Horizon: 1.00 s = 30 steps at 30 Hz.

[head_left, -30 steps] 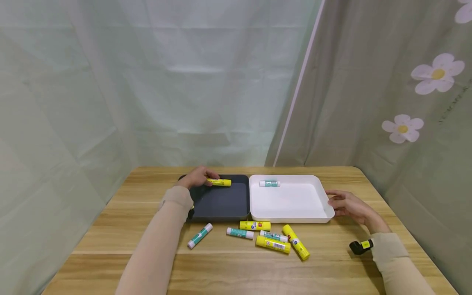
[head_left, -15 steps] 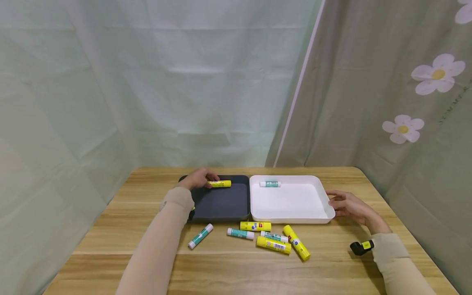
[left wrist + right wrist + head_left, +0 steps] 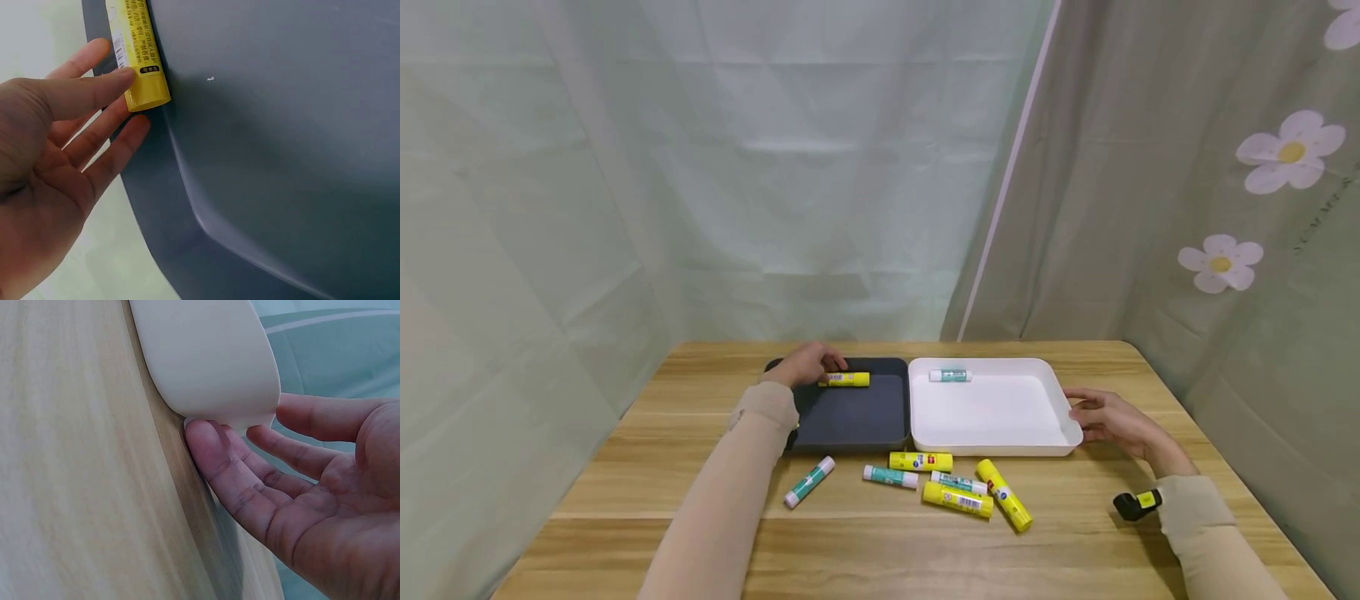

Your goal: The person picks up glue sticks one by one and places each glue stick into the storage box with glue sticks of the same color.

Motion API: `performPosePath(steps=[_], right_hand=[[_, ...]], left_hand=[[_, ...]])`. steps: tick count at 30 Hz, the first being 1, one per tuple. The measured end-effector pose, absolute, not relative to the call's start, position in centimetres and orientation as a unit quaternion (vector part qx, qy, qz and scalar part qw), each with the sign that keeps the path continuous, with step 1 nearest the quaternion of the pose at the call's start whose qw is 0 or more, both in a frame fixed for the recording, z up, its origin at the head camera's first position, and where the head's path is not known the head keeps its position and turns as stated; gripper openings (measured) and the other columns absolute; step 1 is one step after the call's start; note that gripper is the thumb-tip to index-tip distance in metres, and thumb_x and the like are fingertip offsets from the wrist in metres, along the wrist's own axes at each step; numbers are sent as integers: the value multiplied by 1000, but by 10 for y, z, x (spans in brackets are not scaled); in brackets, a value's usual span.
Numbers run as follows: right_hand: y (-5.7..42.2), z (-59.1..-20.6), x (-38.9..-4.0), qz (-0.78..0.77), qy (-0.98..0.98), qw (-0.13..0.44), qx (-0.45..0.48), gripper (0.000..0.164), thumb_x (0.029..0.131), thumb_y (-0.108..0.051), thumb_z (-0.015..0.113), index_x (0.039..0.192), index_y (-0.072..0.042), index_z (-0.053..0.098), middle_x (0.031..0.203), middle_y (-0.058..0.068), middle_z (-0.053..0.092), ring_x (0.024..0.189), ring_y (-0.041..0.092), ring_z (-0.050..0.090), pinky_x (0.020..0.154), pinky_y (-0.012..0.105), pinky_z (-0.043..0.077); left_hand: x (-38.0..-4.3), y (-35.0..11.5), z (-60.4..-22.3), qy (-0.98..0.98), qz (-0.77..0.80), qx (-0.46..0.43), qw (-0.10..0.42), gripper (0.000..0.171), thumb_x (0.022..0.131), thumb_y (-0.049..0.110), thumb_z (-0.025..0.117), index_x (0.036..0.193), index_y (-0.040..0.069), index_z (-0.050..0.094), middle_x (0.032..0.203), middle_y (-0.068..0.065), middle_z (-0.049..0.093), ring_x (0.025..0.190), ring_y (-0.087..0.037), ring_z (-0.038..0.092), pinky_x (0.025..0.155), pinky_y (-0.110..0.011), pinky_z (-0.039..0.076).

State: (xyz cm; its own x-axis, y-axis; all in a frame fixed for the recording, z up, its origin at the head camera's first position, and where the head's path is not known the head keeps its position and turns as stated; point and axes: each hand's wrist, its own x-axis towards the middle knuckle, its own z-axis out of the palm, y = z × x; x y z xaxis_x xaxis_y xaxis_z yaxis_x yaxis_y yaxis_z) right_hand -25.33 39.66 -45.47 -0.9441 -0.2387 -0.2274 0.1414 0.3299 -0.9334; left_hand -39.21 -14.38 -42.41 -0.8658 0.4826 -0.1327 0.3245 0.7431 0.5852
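In the head view, a yellow glue stick lies along the far side of the dark tray. My left hand is at its left end. The left wrist view shows my left thumb touching the glue stick, with the other fingers loosely spread beside and behind it. My right hand touches the right end of the white tray. In the right wrist view, relaxed fingertips rest against the white tray's outer wall and lower corner. A white-and-green glue stick lies in the white tray.
In front of the trays, on the wooden table, lie several yellow and white-and-green glue sticks. One white-and-green stick is apart on the left. A yellow stick lies slanted on the right. Curtains hang behind.
The yellow glue stick at my left hand has shifted slightly towards me and turned, showing its label. My left fingers have loosened from it. My right hand has stayed at the white tray.
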Motion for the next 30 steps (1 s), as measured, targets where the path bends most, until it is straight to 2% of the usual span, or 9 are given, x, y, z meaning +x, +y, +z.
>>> performPosePath(steps=[8,16,25,30], right_hand=[[397,-456,-254,-581,797,163,-37,66,105,-8,57,157,14,23,119,17,58,96,21,66,82,35,59],[397,-456,-255,-580,797,164,-37,67,105,-9,57,157,14,23,119,17,58,97,21,66,82,35,59],[397,-455,-256,-579,798,163,-33,67,104,-9,58,157,13,24,120,19,58,96,22,65,82,35,59],[396,-456,-257,-576,800,163,-31,67,104,-9,58,157,13,23,120,19,59,97,22,65,82,35,59]], left_hand=[[-392,-144,-422,924,289,216,130,38,96,-16,58,126,4,73,126,-18,68,119,-36,63,95,-46,56],[-391,-146,-419,918,315,212,120,46,94,-20,52,127,5,72,127,-19,67,121,-37,62,96,-46,56],[-387,-148,-410,910,327,230,110,35,102,-6,56,133,3,69,129,-21,67,121,-39,62,96,-49,55],[-386,-151,-403,904,329,252,108,35,102,-7,53,132,2,70,129,-23,67,120,-41,63,95,-51,55]])
